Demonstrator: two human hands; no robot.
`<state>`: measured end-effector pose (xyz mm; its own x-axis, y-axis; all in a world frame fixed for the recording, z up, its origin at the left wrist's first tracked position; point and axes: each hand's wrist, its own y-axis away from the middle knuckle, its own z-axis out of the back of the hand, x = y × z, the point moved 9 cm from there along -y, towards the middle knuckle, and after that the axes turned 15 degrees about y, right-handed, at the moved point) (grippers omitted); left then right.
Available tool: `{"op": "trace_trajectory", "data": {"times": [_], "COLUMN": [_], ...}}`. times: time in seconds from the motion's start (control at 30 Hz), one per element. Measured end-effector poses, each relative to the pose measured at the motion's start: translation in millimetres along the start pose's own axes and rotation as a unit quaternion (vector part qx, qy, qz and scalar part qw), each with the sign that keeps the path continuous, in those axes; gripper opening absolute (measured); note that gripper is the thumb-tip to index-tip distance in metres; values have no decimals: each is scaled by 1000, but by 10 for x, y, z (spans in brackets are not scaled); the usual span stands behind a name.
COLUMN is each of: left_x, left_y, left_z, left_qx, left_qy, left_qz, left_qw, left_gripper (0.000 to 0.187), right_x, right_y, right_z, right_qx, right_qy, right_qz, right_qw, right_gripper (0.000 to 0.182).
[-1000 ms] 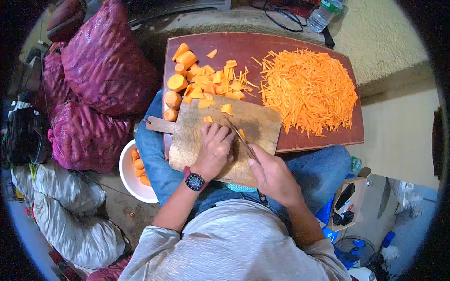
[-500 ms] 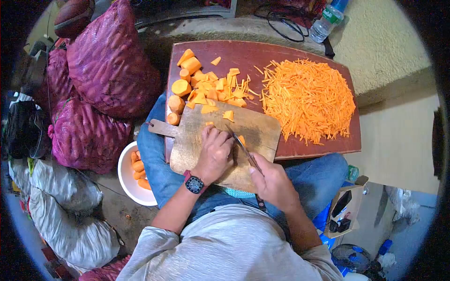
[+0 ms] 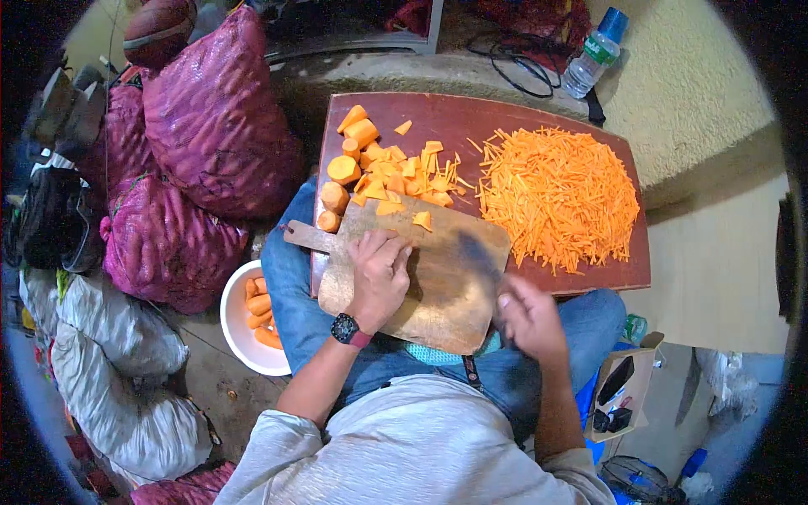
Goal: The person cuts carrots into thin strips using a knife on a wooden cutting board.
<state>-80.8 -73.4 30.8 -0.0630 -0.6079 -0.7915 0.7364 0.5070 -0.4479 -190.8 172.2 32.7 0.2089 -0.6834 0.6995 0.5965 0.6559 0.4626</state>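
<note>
My left hand (image 3: 379, 273) presses down on the wooden cutting board (image 3: 450, 316), its fingers curled together; whatever lies beneath them is hidden. In my right hand (image 3: 530, 316), at the board's right side, is a knife (image 3: 477, 257) whose blade is smeared by motion over the wood. Carrot slices (image 3: 422, 220) lie at the board's far edge, away from the blade. Beyond it, carrot chunks (image 3: 362, 132) and cut pieces are gathered on the red tabletop (image 3: 454, 118). A large heap of carrot strips (image 3: 560, 198) covers the tabletop's right part.
A white bowl (image 3: 238, 341) with carrots stands left of my leg. Full purple mesh sacks (image 3: 223, 126) and white sacks (image 3: 126, 337) crowd the left. A water bottle (image 3: 589, 63) stands on the ledge behind, and an open box (image 3: 627, 396) sits at lower right.
My right hand has swung the knife rightward, away from my left fingers. The small carrot bits by the left fingers and blade no longer show. The whole view has shifted slightly.
</note>
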Motion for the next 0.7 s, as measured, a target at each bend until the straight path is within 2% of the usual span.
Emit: {"op": "trace_trajectory", "data": {"times": [0.07, 0.13, 0.2, 0.27, 0.33, 0.47, 0.53, 0.6, 0.7], "left_x": [16, -69, -163, -164, 13, 12, -113, -230, -376], "left_y": [-47, -181, -354, -503, -538, -466, -284, -80, 109], "left_z": [-1, -47, -96, -168, -405, -500, -515, -564, -512], "left_qx": [9, 26, 41, 58, 165, 193, 206, 230, 206], "left_qy": [-6, -47, -71, -93, -132, -122, -93, -103, -57], "left_qz": [1, -44, -54, -61, -51, -85, -88, -92, -99], "left_qw": [1000, 998, 995, 992, 976, 970, 970, 963, 972], "left_gripper": [21, 26, 28, 30, 36, 39, 29, 30, 37], "right_x": [43, 157, 185, 172, 278, 287, 311, 335, 358], "right_y": [-124, -127, -125, -109, -40, 9, 40, 52, 108], "right_z": [392, 482, 482, 297, 203, 75, 64, 53, -54], "right_qx": [-185, -189, -191, -163, -157, -149, -135, -118, -93], "right_qy": [23, -10, -43, 14, 29, -15, -16, -10, 9], "right_qz": [79, 79, 80, 100, 128, 155, 148, 151, 174], "right_qw": [979, 979, 977, 981, 979, 976, 980, 981, 980], "right_gripper": [37, 37, 37, 37, 37, 38, 37, 37, 36]}}
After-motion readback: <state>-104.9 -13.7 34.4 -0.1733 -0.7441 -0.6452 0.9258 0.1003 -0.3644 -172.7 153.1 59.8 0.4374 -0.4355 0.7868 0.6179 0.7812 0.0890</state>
